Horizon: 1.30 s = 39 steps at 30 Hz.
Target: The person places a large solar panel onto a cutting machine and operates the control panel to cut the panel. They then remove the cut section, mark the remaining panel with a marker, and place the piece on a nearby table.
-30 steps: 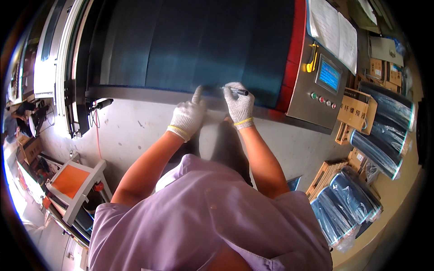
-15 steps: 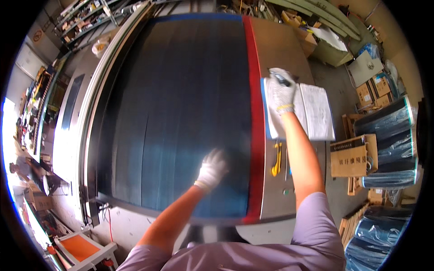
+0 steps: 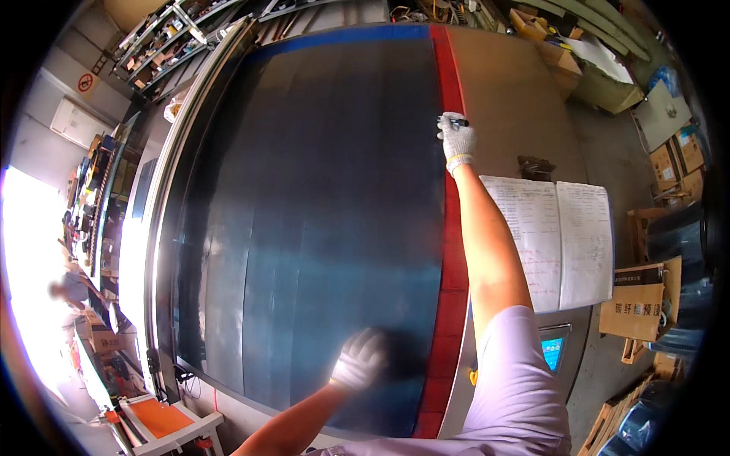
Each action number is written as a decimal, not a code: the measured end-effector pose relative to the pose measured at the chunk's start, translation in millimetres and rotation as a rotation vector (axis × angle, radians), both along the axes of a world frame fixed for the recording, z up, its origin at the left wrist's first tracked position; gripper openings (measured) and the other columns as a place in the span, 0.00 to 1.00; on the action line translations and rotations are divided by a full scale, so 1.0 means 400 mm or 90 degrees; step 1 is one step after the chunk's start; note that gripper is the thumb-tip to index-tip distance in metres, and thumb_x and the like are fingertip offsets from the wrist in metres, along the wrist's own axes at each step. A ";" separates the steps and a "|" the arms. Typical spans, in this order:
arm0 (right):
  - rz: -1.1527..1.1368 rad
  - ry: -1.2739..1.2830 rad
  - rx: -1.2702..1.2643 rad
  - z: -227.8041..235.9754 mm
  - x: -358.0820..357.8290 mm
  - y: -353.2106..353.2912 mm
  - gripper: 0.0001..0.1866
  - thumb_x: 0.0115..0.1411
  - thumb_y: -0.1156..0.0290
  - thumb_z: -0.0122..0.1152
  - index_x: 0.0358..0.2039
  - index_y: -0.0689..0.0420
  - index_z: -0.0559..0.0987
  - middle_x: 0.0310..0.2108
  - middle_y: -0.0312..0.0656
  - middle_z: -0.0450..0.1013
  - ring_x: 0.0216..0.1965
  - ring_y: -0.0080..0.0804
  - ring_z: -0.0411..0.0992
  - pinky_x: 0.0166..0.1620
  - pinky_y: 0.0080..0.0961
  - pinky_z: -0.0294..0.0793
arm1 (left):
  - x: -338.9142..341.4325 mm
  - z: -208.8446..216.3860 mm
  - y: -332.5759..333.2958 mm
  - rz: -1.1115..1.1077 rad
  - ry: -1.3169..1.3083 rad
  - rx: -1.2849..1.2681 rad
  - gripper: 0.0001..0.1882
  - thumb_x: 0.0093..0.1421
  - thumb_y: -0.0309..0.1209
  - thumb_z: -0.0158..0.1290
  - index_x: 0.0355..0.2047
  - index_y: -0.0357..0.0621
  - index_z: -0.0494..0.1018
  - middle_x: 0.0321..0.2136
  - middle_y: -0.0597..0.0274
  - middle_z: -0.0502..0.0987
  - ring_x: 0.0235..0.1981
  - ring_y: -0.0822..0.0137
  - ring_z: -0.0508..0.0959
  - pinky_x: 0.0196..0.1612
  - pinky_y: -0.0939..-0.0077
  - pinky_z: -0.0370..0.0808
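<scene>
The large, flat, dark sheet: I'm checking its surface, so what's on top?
The left white-gloved hand is over the near part of the sheet; contact is unclear. What lies beneath that hand and under the sheet is covered.

The dark sheet (image 3: 334, 190) looks smooth with a soft sheen, the red strip (image 3: 447, 304) matt. Coarse knitted cloth covers the right hand (image 3: 458, 140). The open notebook (image 3: 574, 243) is matt paper, the desk (image 3: 509, 99) smooth dull metal, the box (image 3: 630, 310) matt brown cardboard.
</scene>
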State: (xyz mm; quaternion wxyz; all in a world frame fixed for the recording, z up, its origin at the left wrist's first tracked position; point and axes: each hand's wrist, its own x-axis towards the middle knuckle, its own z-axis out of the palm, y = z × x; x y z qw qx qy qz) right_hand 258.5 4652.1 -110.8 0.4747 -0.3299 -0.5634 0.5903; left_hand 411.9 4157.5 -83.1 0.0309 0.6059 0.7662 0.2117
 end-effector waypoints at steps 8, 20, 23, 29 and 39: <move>-0.007 0.065 -0.102 0.012 0.057 -0.017 0.08 0.61 0.67 0.62 0.36 0.59 0.80 0.25 0.40 0.79 0.19 0.22 0.74 0.24 0.18 0.74 | 0.027 -0.003 0.014 0.014 0.006 0.000 0.19 0.36 0.35 0.64 0.31 0.53 0.71 0.48 0.58 0.71 0.53 0.51 0.70 0.51 0.53 0.70; 0.190 -0.066 -0.118 0.162 0.607 -0.719 0.08 0.63 0.68 0.60 0.37 0.58 0.76 0.24 0.33 0.72 0.27 0.20 0.70 0.35 0.19 0.71 | 0.069 -0.030 -0.018 0.021 0.026 -0.008 0.20 0.43 0.33 0.64 0.35 0.46 0.69 0.55 0.53 0.67 0.61 0.49 0.64 0.60 0.53 0.63; 0.197 -0.065 -0.123 0.215 0.762 -0.865 0.12 0.65 0.61 0.58 0.37 0.57 0.75 0.26 0.31 0.70 0.28 0.18 0.68 0.33 0.18 0.68 | 0.097 -0.019 -0.020 0.080 -0.017 -0.004 0.15 0.49 0.31 0.60 0.36 0.43 0.71 0.54 0.54 0.69 0.61 0.51 0.64 0.61 0.54 0.61; 0.140 -0.065 -0.114 0.328 0.977 -1.009 0.14 0.65 0.60 0.57 0.38 0.60 0.75 0.28 0.34 0.72 0.29 0.21 0.70 0.36 0.20 0.71 | 0.269 0.182 -0.090 0.161 -0.484 -0.147 0.16 0.57 0.37 0.60 0.37 0.37 0.74 0.32 0.55 0.80 0.36 0.60 0.79 0.44 0.68 0.74; 0.158 -0.077 -0.094 0.471 1.071 -1.258 0.13 0.65 0.61 0.57 0.38 0.60 0.74 0.29 0.36 0.72 0.31 0.21 0.71 0.38 0.22 0.72 | 0.351 0.324 -0.286 0.015 -0.686 -0.105 0.19 0.59 0.43 0.59 0.35 0.36 0.74 0.22 0.67 0.72 0.23 0.76 0.67 0.29 0.77 0.70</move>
